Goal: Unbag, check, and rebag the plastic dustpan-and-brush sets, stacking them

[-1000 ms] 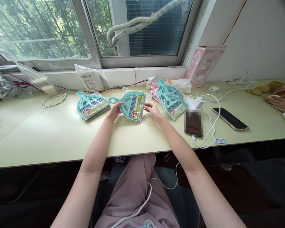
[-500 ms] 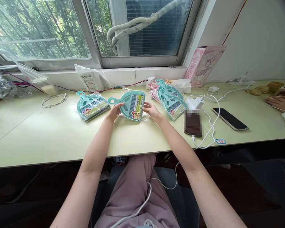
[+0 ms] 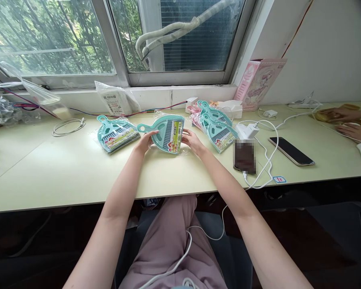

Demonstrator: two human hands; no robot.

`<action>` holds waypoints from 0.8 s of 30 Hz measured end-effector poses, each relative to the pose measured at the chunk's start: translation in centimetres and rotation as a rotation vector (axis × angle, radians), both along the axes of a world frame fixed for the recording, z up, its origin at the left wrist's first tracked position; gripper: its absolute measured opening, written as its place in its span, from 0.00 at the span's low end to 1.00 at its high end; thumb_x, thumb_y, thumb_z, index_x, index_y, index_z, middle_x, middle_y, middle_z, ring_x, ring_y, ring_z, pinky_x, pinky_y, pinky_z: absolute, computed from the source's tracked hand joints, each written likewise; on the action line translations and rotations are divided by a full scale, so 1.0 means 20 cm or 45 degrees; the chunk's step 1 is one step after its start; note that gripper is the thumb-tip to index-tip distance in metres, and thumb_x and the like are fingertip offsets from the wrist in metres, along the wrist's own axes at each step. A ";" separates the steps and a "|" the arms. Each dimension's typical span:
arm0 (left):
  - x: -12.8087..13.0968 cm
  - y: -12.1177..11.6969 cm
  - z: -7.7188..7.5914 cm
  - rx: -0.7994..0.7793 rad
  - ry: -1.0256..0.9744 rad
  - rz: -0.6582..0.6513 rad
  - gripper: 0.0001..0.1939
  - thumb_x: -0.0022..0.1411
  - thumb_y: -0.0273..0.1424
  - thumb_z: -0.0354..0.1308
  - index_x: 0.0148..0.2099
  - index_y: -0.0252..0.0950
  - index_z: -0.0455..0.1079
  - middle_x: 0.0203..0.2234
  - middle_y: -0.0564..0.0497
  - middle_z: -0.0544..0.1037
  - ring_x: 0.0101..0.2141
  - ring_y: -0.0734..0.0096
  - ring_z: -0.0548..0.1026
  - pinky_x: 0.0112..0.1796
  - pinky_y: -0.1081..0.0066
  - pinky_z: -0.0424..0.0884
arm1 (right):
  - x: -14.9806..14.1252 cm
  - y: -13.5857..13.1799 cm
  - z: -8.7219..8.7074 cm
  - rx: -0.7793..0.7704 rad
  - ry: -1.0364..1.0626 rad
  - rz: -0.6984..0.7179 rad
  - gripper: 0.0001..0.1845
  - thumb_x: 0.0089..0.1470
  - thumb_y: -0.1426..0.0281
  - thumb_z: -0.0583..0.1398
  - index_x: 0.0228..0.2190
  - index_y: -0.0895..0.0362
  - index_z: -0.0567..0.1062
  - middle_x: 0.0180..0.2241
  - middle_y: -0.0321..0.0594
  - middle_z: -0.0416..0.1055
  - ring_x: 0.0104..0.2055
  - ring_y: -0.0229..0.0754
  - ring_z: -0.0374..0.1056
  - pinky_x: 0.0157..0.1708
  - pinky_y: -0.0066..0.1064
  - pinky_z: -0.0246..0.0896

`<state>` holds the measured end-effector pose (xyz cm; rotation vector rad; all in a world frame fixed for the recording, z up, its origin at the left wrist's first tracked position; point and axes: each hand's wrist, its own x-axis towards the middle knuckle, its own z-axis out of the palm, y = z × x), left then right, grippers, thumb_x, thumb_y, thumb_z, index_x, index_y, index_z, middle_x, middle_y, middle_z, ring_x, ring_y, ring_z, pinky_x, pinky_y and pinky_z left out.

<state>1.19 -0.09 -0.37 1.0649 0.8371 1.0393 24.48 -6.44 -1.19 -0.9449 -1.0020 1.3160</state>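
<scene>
Between my hands is a teal mini dustpan and brush set (image 3: 161,134) in clear plastic, its labelled side facing up. My left hand (image 3: 145,142) grips it near the handle, thumb on top. At the opposite, labelled edge my right hand (image 3: 193,141) is closed on it, with the fingers partly behind the wrapper. Just left lies another wrapped dustpan set (image 3: 117,134), handle pointing away. To the right, more teal dustpan sets (image 3: 219,130) overlap, with pink ones (image 3: 195,114) partly hidden behind them.
A blurred-out device (image 3: 244,156), a white charger (image 3: 248,130) with looping cables and a black phone (image 3: 291,151) lie to the right. A pink box (image 3: 258,84) stands by the wall. Another person's hands (image 3: 350,124) are at far right. A coiled cable (image 3: 68,127) lies left.
My hands and the held dustpan set stay almost in place, with only slight shifts of the right fingers. At far right, the other person's hand has moved over the yellowish items.
</scene>
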 end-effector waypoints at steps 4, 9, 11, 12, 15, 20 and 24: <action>0.00 -0.01 0.01 -0.014 0.000 0.008 0.15 0.49 0.33 0.67 0.39 0.29 0.76 0.29 0.47 0.81 0.27 0.71 0.77 0.29 0.75 0.73 | 0.00 0.00 0.00 0.024 -0.028 0.014 0.17 0.47 0.72 0.62 0.42 0.53 0.70 0.33 0.33 0.76 0.35 0.37 0.74 0.52 0.40 0.69; 0.00 -0.02 0.02 -0.033 -0.004 0.006 0.14 0.49 0.32 0.66 0.38 0.29 0.75 0.28 0.47 0.81 0.26 0.71 0.76 0.28 0.75 0.73 | 0.00 -0.01 0.01 0.091 -0.079 0.062 0.21 0.45 0.70 0.64 0.43 0.53 0.68 0.37 0.35 0.77 0.40 0.39 0.74 0.54 0.41 0.68; 0.00 -0.02 0.03 -0.038 -0.008 0.017 0.12 0.50 0.31 0.66 0.37 0.29 0.75 0.28 0.48 0.81 0.26 0.72 0.76 0.27 0.75 0.72 | 0.00 -0.02 0.01 0.112 -0.101 0.088 0.23 0.44 0.68 0.66 0.44 0.52 0.68 0.40 0.37 0.77 0.43 0.41 0.73 0.54 0.43 0.68; 0.00 -0.02 0.03 -0.040 -0.009 0.025 0.11 0.50 0.31 0.65 0.36 0.30 0.75 0.27 0.48 0.81 0.25 0.72 0.76 0.27 0.75 0.72 | 0.00 -0.02 0.01 0.119 -0.109 0.097 0.25 0.44 0.67 0.66 0.44 0.52 0.67 0.41 0.37 0.77 0.44 0.42 0.73 0.54 0.43 0.68; 0.00 -0.01 0.03 -0.041 -0.013 0.028 0.11 0.50 0.31 0.65 0.36 0.30 0.74 0.27 0.48 0.80 0.25 0.73 0.76 0.28 0.76 0.72 | 0.00 -0.03 0.02 0.119 -0.122 0.101 0.26 0.43 0.66 0.68 0.45 0.52 0.67 0.43 0.39 0.76 0.46 0.44 0.73 0.53 0.44 0.68; 0.00 0.01 0.01 -0.040 -0.004 0.027 0.12 0.50 0.32 0.65 0.37 0.31 0.74 0.29 0.48 0.81 0.27 0.72 0.77 0.30 0.75 0.72 | -0.01 -0.05 0.04 0.096 -0.144 0.095 0.27 0.45 0.62 0.69 0.45 0.52 0.67 0.44 0.41 0.76 0.48 0.45 0.72 0.52 0.42 0.68; 0.00 0.01 0.00 -0.039 0.003 0.036 0.12 0.50 0.32 0.65 0.37 0.31 0.74 0.29 0.48 0.81 0.27 0.72 0.77 0.29 0.75 0.72 | -0.02 -0.05 0.04 0.103 -0.164 0.096 0.28 0.45 0.59 0.69 0.45 0.51 0.66 0.45 0.41 0.75 0.48 0.45 0.72 0.51 0.42 0.69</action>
